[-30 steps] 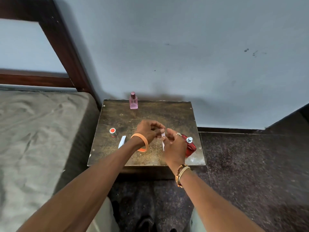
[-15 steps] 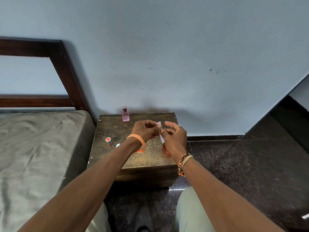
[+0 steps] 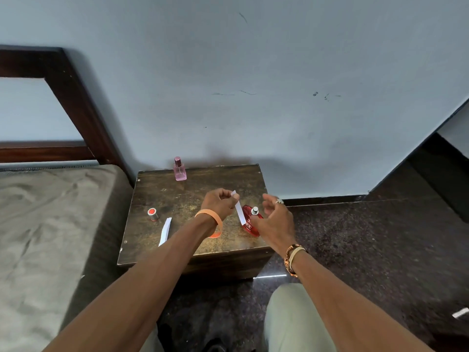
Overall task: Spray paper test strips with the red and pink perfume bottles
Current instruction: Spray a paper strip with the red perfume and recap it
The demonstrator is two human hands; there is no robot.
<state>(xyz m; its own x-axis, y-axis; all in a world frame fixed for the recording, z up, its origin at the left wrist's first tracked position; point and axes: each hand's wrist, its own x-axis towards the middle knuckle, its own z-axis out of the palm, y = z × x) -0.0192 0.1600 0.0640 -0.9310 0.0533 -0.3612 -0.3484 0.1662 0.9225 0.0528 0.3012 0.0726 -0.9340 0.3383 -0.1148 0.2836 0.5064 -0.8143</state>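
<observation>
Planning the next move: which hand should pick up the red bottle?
Right. The right hand hovers open beside the red bottle; the left hand pinches a paper strip.

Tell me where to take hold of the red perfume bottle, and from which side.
Grip the red perfume bottle round its broad red body, below the silver sprayer, coming from the right, where the open right hand hovers. That likely leaves the sprayer free to press.

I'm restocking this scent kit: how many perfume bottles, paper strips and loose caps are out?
Perfume bottles: 2, pink bottle and red bottle.
Paper test strips: 2, held strip in left hand, loose strip.
Caps: 1, red-topped cap.
Total: 5.
</observation>
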